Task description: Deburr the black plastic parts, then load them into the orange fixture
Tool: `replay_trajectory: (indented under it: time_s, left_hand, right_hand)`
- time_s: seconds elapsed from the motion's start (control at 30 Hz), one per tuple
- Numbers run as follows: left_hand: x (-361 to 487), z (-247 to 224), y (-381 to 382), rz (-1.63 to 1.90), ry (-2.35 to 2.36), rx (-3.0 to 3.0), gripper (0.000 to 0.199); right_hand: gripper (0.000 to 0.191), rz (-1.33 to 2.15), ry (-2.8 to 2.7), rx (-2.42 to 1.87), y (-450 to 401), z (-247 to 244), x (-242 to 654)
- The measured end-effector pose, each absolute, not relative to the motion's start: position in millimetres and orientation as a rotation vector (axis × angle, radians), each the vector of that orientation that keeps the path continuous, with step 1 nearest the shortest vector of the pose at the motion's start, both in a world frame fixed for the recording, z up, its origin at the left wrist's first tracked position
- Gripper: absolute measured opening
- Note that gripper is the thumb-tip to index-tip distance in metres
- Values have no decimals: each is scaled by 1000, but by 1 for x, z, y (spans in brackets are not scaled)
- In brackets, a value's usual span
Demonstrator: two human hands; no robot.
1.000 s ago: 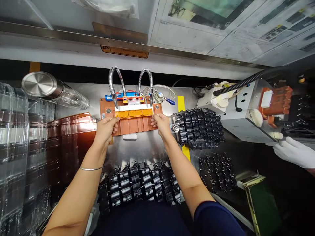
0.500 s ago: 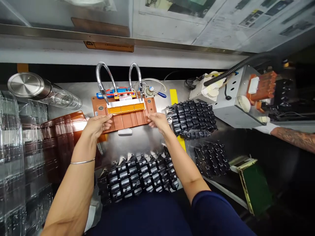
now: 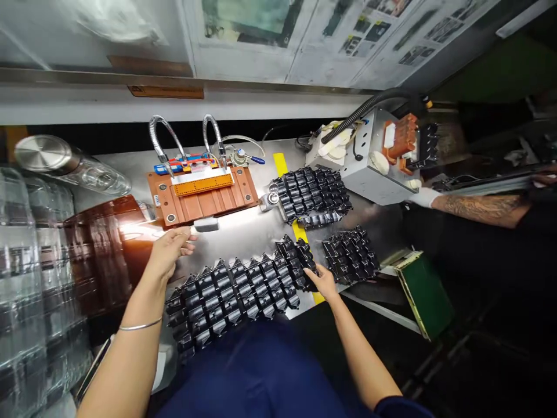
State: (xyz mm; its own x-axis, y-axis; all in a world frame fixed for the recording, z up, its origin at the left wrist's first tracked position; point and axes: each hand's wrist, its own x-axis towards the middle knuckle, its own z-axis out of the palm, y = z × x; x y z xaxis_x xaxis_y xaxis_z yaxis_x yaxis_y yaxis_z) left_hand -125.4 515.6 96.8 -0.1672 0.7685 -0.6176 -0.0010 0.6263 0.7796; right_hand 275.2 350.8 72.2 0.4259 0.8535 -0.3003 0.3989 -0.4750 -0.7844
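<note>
My right hand (image 3: 322,282) is closed on the end of a ribbed black plastic part (image 3: 296,260), which lies against the right end of a long row of similar black parts (image 3: 235,293). My left hand (image 3: 173,251) is above the bench with curled fingers, touching or very near the end of a small grey block with a white tip (image 3: 206,224). Whether the fingers grip it is hard to tell. Beyond it stands a brown fixture plate (image 3: 209,206), with an orange strip (image 3: 203,184) on it and two bent metal hoses (image 3: 159,136) over it.
Two more groups of black parts (image 3: 311,191) (image 3: 351,255) lie to the right, beside yellow tape (image 3: 300,230). A steel-capped glass bottle (image 3: 102,176) and clear plastic trays (image 3: 26,261) are at left. A grey machine (image 3: 378,174) and a co-worker's gloved hand (image 3: 422,198) are at right.
Both hands have left the brown plate. My right hand has come down to the black parts and taken hold of one; my left hand has moved towards me. The view has turned right.
</note>
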Motion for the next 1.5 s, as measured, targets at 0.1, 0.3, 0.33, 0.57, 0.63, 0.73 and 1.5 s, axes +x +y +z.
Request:
replay_trajectory:
  time_s: [0.1, 0.3, 0.33, 0.57, 0.63, 0.73, 1.5]
  left_hand:
    - [-131, 101, 498, 832, 1684, 741, 39]
    - [-116, 111, 490, 1071, 1885, 1114, 32]
    - [-111, 112, 493, 1096, 1877, 1281, 30]
    - [-106, 80, 541, 860, 1730, 1946, 21]
    - [-110, 68, 558, 854, 1693, 1946, 20]
    - [-112, 54, 581, 877, 1664, 1917, 20]
    - [-113, 55, 600, 777, 2165, 1445, 56]
  right_hand:
    - [14, 811, -1170, -2036, 370, 102, 276]
    - [45, 599, -1995, -1610, 477, 133, 185]
    - [45, 607, -2155, -1491, 498, 127, 162]
    - [40, 414, -2631, -1329, 571, 67, 67]
    - [39, 406, -2633, -1307, 578, 62, 70]
    - [36, 402, -2542, -1347, 603, 70, 92]
    - [44, 771, -1993, -1911, 649, 81, 100]
